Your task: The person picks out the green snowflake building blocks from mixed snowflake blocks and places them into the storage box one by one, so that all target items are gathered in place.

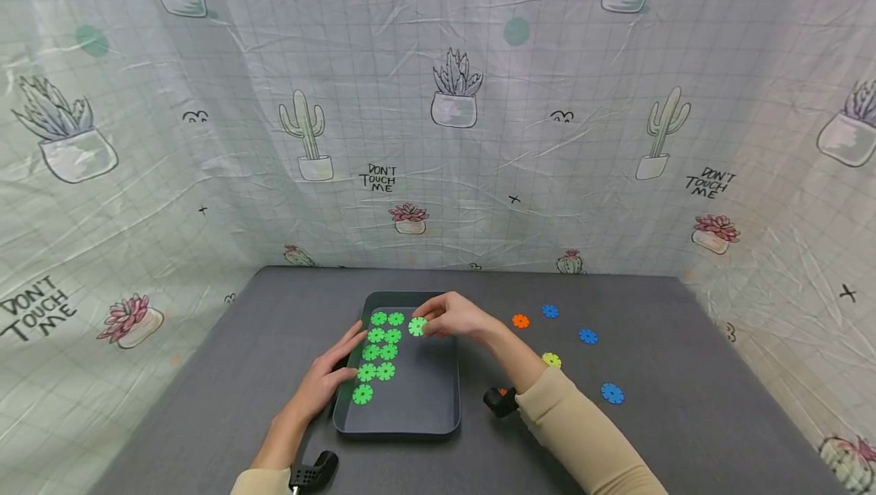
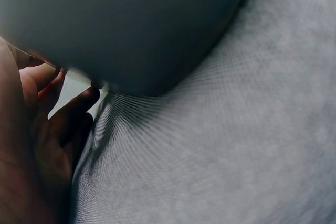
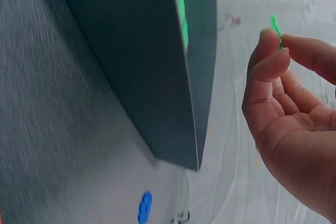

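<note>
My right hand point(image 1: 453, 317) pinches a green notched plastic disc point(image 1: 417, 326) between thumb and fingertips, above the upper middle of a dark grey tray point(image 1: 424, 411). In the right wrist view the disc point(image 3: 275, 24) shows edge-on, clear of the tray wall point(image 3: 142, 66). Inside the tray, more green notched discs point(image 1: 371, 353) lie flat in two columns along the left side, with a single one at the bottom. My left hand point(image 1: 320, 381) rests on the tray's left rim, fingers extended. The left wrist view shows its fingers point(image 2: 68, 114) beside the tray's underside point(image 2: 131, 35), partly in shadow.
Right of the tray, loose discs lie on the grey table: blue ones point(image 1: 612, 393), an orange one point(image 1: 521, 321) and a yellow one point(image 1: 550, 360). My right forearm point(image 1: 582, 434) partly covers another orange disc. A cactus-print curtain point(image 1: 513, 153) surrounds the table.
</note>
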The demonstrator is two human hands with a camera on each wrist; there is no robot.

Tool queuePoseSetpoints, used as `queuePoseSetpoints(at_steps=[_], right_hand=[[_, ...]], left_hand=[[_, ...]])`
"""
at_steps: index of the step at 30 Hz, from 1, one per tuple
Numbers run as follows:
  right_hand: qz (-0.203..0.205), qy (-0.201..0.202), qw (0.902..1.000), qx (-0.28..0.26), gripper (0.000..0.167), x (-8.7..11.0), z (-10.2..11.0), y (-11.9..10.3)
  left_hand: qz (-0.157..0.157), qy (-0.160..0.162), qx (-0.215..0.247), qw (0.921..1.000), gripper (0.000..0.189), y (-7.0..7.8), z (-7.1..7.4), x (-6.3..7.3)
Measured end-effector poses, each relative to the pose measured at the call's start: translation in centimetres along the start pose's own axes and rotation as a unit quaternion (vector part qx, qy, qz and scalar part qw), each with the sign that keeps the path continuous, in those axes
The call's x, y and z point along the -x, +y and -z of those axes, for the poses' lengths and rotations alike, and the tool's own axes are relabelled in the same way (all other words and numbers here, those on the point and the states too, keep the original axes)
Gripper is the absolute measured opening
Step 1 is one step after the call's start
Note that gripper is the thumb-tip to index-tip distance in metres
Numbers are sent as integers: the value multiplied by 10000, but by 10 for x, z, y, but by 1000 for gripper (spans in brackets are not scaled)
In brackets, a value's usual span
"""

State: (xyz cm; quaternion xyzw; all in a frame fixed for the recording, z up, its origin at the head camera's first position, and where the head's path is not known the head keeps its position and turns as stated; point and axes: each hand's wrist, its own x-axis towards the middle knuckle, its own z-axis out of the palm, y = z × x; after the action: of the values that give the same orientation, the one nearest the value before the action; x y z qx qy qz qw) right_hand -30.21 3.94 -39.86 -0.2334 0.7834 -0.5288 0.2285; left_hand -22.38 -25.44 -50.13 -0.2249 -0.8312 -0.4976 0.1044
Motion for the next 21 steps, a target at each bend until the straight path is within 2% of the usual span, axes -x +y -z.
queuePoseSetpoints(at_steps=[4, 10, 21], right_hand=[[47, -243, 9997, -76, 33, 0, -16, -2], [101, -646, 9978, -83, 34, -3, -34, 0], [-21, -1054, 9944, 101, 29, -6, -58, 5]], left_hand=[[63, -16, -47, 10000, 61, 1, 0, 0], [-10, -36, -89, 10000, 60, -1, 0, 0], [1, -43, -126, 9999, 60, -2, 0, 0]])
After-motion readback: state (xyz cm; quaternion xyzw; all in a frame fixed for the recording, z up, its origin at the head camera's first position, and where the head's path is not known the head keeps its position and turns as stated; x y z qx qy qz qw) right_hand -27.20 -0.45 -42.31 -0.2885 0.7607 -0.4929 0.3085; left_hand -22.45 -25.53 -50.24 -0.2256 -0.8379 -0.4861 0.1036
